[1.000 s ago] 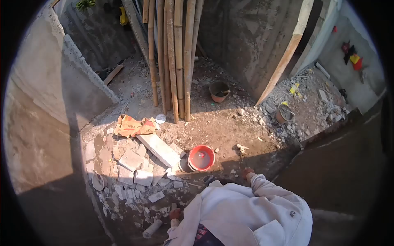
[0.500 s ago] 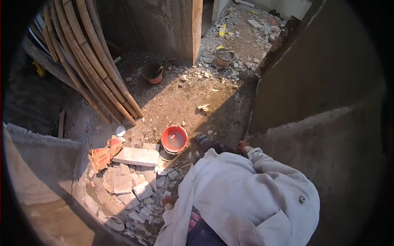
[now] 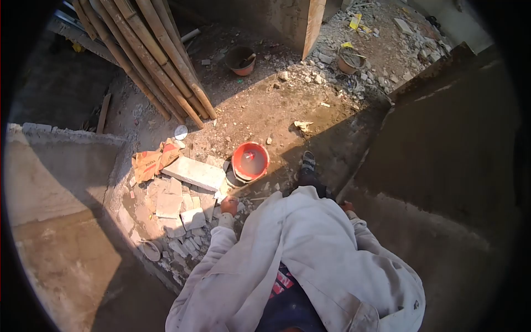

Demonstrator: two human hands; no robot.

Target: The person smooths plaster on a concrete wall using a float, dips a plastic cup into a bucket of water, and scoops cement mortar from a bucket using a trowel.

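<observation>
My left hand [image 3: 229,205] hangs in front of my light jacket [image 3: 310,249], just below the red bucket [image 3: 250,161] in the picture and apart from it. Its fingers look curled; what they hold, if anything, is hidden. My right hand [image 3: 347,206] is at my other side, near the rough wall [image 3: 426,144], mostly covered by the sleeve, so its fingers do not show clearly. Cloudy liquid fills part of the bucket, with a small red and white object in it. A pale block [image 3: 194,173] lies beside the bucket.
Broken tile pieces [image 3: 168,205] and a torn paper bag [image 3: 152,163] lie left. Bamboo poles [image 3: 160,61] lean at upper left. Two mortar buckets, one dark inside [image 3: 241,61] and one by the rubble [image 3: 350,60], stand ahead. A low wall [image 3: 61,171] bounds the left.
The view has shifted, and the floor objects sit higher and mostly farther right. My left hand has come forward toward the red bucket. A shoe now shows farther forward.
</observation>
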